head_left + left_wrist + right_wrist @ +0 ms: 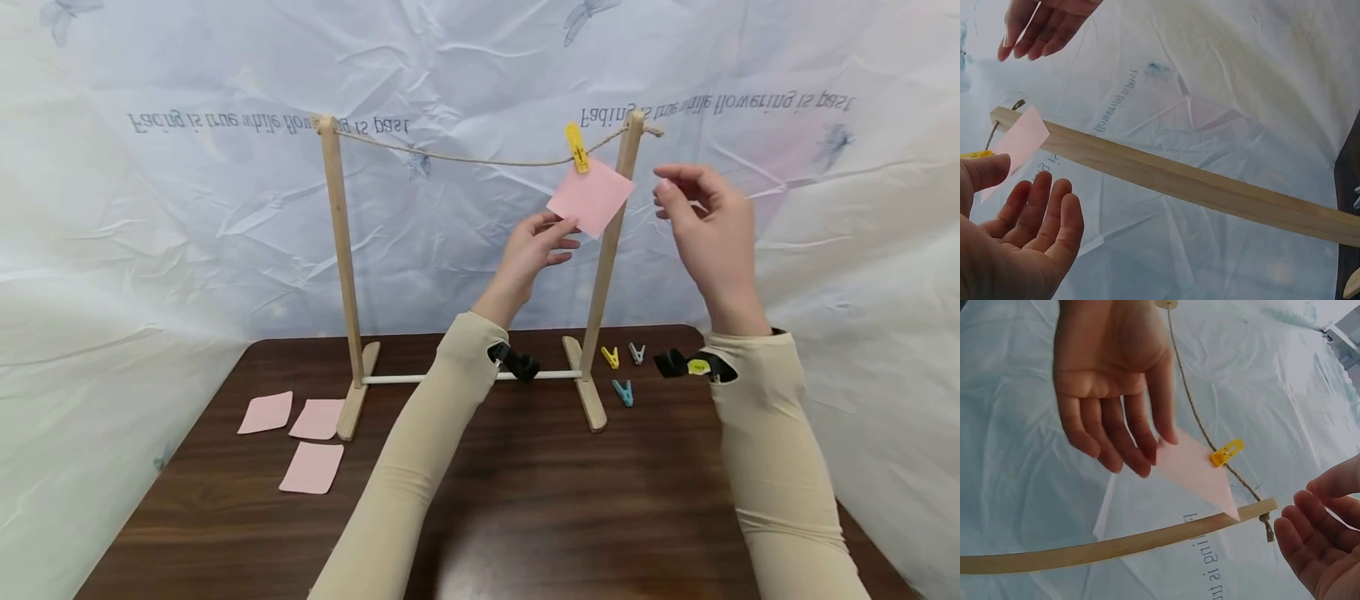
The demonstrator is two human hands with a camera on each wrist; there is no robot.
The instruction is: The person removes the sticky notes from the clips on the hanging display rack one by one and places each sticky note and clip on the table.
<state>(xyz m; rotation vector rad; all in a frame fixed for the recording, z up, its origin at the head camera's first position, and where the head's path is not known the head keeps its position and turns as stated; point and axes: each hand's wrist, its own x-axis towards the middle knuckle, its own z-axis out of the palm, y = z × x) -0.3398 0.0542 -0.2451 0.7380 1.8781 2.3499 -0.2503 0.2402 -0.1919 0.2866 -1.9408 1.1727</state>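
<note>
A pink paper square (592, 198) hangs by one corner from the twine (465, 158), under a yellow clothespin (577, 148) near the right post. At its lower edge my left hand (534, 254) holds the paper between thumb and index finger, the other fingers spread apart. In the right wrist view, the paper's corner (1188, 467) lies between that thumb and finger. My right hand (708, 225) is raised beyond the right post, fingers loosely bent, touching nothing. The left wrist view shows that right hand (1050, 28) apart from the paper.
A wooden frame (341, 242) with a white crossbar (393, 379) stands on the dark table (555, 508). Three pink paper squares (312, 467) lie at left. Right of the frame lie a yellow clothespin (611, 358), a grey clothespin (637, 354) and a blue clothespin (623, 392).
</note>
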